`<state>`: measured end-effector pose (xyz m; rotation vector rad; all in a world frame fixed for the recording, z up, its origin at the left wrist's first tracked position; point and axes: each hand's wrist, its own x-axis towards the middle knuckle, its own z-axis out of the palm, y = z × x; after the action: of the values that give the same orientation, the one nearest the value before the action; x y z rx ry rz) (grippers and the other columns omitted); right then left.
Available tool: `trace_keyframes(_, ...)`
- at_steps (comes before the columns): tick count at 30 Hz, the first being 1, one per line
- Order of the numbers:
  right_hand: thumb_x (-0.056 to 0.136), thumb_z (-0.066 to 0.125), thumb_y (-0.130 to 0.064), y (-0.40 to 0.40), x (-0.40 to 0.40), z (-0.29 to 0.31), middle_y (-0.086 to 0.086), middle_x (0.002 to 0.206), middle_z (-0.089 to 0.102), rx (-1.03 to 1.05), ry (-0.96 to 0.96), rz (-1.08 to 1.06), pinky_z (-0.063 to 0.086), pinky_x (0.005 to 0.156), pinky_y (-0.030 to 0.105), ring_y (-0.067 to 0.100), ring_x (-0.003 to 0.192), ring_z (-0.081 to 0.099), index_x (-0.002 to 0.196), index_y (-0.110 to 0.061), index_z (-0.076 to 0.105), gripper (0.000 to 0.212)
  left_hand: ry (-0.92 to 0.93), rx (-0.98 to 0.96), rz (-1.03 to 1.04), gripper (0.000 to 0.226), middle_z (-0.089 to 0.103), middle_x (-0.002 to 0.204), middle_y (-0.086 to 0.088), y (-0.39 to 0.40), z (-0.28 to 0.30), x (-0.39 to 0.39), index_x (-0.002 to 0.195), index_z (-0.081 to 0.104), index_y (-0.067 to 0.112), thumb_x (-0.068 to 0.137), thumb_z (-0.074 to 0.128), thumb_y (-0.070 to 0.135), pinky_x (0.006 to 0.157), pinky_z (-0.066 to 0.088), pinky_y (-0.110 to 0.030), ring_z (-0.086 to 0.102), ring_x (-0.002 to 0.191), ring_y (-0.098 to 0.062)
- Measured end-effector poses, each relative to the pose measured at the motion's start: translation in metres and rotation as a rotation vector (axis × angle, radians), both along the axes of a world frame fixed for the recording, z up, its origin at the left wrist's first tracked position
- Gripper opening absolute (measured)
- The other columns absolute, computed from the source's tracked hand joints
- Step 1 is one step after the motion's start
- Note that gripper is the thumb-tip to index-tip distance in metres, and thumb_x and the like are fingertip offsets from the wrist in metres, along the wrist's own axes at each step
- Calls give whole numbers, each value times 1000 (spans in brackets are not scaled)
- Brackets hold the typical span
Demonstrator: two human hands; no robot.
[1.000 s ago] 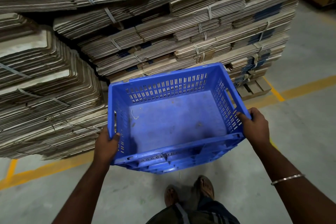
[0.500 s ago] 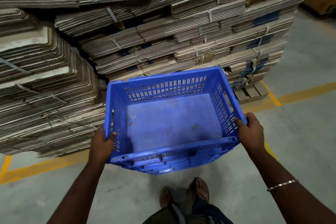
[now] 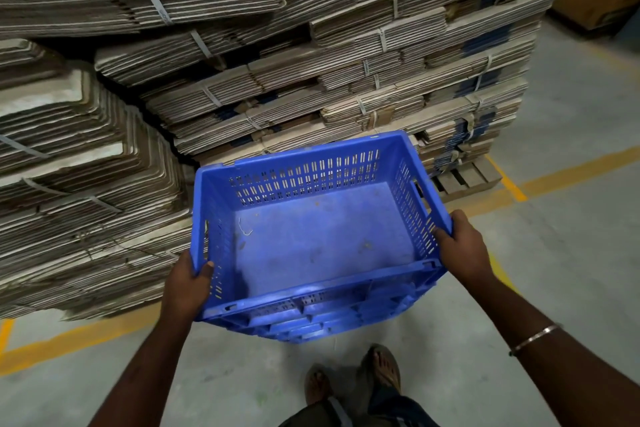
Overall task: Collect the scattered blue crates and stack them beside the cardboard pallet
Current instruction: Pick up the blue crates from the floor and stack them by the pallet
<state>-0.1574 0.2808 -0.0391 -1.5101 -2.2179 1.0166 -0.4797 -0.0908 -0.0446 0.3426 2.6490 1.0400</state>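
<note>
The slotted blue plastic crate (image 3: 318, 236) hangs above the grey concrete floor (image 3: 561, 253), just before the strapped bundles of flattened cardboard on the wooden pallet (image 3: 346, 80). The left hand (image 3: 188, 282) and right hand (image 3: 462, 248) clamp opposite side rims, probably to keep it level for setting down.
</note>
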Motion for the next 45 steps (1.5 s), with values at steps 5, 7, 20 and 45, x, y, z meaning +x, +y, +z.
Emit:
trace_keyframes(5,91,56,-26,-2,3,1,6,87,59,-67,-37,21,43,61,38,28,74,57,93,-22,41,16,18,-13,-10,32,67,110,-16,4,5,-3,126,58,10,95,63,14,85,49,-46,64,100,-36)
trace_keyframes(7,90,56,-26,-1,-2,5,7,90,60,-69,-30,7,42,63,38,31,78,58,94,-24,41,16,18,-25,-3,32,65,109,-16,4,8,0,127,58,8,95,63,13,83,47,-43,63,99,-36)
trace_keyframes(20,87,53,-32,1,-3,7,5,93,63,-76,-97,58,51,67,42,30,79,61,96,-34,37,19,8,-50,8,36,68,113,-18,1,10,-3,129,58,12,94,65,18,86,52,-49,66,101,-39)
trace_keyframes(45,72,45,-19,-23,4,20,5,115,67,57,14,94,51,73,42,37,96,64,139,-42,36,71,-9,-50,53,56,70,110,-14,-12,1,0,128,48,30,79,54,54,83,57,-56,70,93,-39)
